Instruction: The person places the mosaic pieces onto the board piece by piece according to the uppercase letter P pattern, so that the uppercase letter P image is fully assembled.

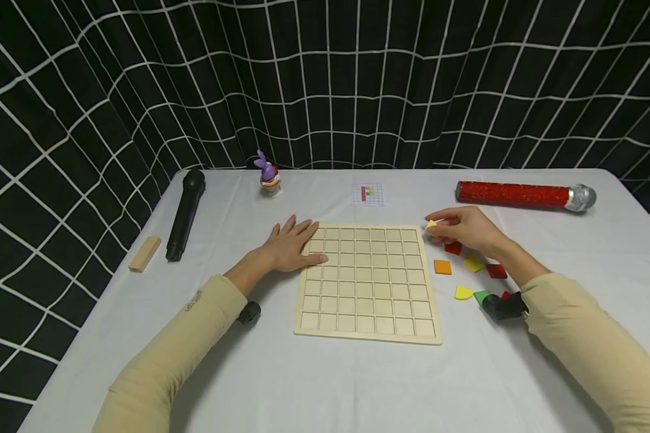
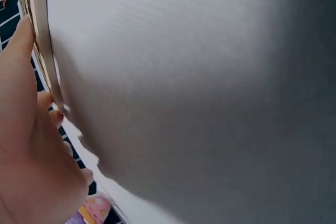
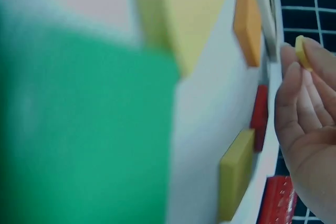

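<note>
A pale wooden board (image 1: 381, 290) with a grid of square recesses lies flat on the table, its recesses bare. My left hand (image 1: 290, 246) rests on the board's upper left edge with fingers spread and thumb over the grid. Just past the upper right corner, my right hand (image 1: 468, 228) pinches a small yellow piece (image 3: 301, 53) between thumb and fingers, raised off the cloth. Beneath and near that hand lie an orange square (image 1: 442, 267), red tiles (image 1: 496, 271), a yellow tile (image 1: 473, 264), a yellow rounded piece (image 1: 463, 293) and a green tile (image 3: 100, 129).
Behind the board lies a card (image 1: 376, 194) printed with a coloured grid. A purple figurine (image 1: 269, 174) stands at the back. A black microphone (image 1: 185, 213) and a wooden block (image 1: 144, 254) lie left; a red tube with a silver end (image 1: 520, 194) lies back right.
</note>
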